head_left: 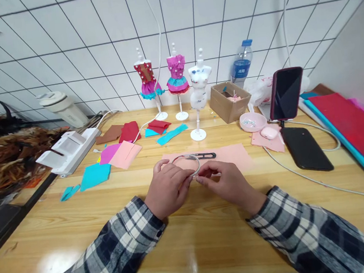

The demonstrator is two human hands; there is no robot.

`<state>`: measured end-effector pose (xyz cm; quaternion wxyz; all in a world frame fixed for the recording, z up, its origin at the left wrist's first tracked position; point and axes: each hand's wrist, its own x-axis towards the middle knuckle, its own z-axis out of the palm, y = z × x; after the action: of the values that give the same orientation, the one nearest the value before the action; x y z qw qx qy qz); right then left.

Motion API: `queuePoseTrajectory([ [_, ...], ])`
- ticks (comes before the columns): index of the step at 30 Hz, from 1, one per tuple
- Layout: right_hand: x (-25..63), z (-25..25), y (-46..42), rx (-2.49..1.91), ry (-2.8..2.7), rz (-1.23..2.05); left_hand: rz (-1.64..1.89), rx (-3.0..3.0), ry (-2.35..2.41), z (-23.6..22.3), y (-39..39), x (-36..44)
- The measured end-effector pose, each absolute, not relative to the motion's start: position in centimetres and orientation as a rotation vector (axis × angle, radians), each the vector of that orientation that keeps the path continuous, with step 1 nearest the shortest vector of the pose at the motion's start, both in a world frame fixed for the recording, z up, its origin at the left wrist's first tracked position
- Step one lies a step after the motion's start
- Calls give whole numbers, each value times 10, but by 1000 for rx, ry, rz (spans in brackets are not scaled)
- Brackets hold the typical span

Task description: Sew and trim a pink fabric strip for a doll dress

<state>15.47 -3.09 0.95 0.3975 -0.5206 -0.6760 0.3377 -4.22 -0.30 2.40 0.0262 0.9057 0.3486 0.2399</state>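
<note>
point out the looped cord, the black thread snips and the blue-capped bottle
Looped cord (pixel 199 162): head view, loop's right side.
Black thread snips (pixel 205 154): head view, handle.
Blue-capped bottle (pixel 241 68): head view, label.

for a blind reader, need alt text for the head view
A person's left hand holds a thin pale loop above a wooden table, the right hand close beside it. Beyond are black snips on a pink sheet and three small dress forms, two dressed.

Wire loop in my left hand, right hand just beside; snips on the sheet just beyond. Behind that, three dress forms on the table, rightmost set nearest me — box to their right, bottle behind it. Left: fabric pieces, then power strip. Right of my right hand: two phones, then stacked sheets.
</note>
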Motion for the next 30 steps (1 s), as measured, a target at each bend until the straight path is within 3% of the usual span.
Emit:
queuePoseTrajectory([
  [9, 170, 14, -27, -1448, -1845, 628, 596, 2710, 1138, 26, -1, -43],
  [22, 169, 27, -48, -1081, -2161, -169, 1016, 2086, 1220, 17, 19, -60],
  [25, 182, 31, -43, -1126, -2074, -95, 1291, 2100, 1561, 17, 46, -97],
  [30, 219, 27, -17, -1412, -1812, 537, 956, 2433, 1664, 10, 82, -139],
])
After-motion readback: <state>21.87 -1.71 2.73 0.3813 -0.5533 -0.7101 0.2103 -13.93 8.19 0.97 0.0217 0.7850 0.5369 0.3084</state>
